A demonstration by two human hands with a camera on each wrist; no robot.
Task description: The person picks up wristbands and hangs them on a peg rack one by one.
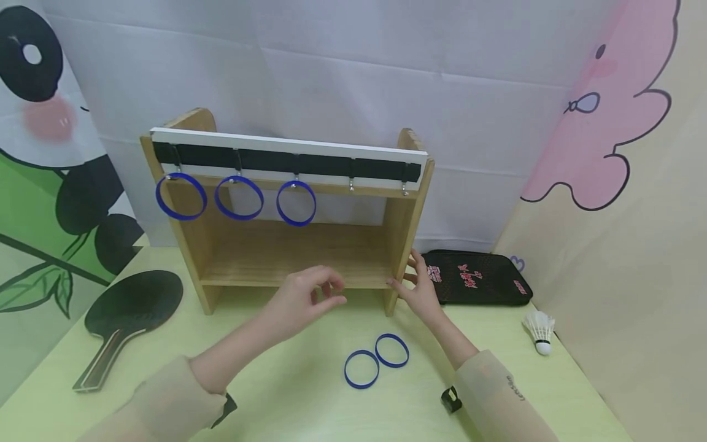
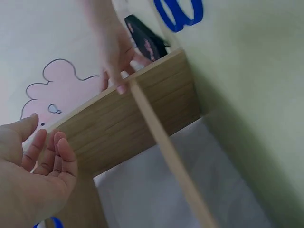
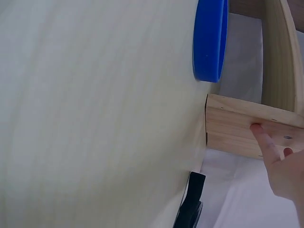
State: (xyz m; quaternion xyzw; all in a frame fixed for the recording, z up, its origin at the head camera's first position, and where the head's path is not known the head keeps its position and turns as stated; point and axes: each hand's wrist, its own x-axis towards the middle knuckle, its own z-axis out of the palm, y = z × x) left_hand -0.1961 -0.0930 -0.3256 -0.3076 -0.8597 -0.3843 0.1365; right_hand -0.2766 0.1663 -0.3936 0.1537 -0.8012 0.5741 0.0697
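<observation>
My left hand (image 1: 306, 301) hovers in front of the wooden shelf, fingers loosely bent with nothing between them. At the shelf's right side panel (image 1: 411, 218), my right hand (image 1: 422, 291) grips the edge, its thumb toward the front and other fingers along the outer face. A white rail (image 1: 326, 175) with a black strip and several small hooks crosses the top of the wooden shelf (image 1: 293, 242). Three blue rings hang there: a left ring (image 1: 160, 199), a middle ring (image 1: 239, 217) and a right ring (image 1: 297, 223). Two more blue rings lie on the table, one nearer (image 1: 361, 387), one farther (image 1: 392, 366).
On the left lies a table tennis paddle (image 1: 135, 301). Behind my right hand is a black case (image 1: 480, 279), with a shuttlecock (image 1: 540, 331) to its right. A small black object (image 1: 451, 400) shows by the right sleeve. A printed cloth (image 1: 342, 92) hangs behind.
</observation>
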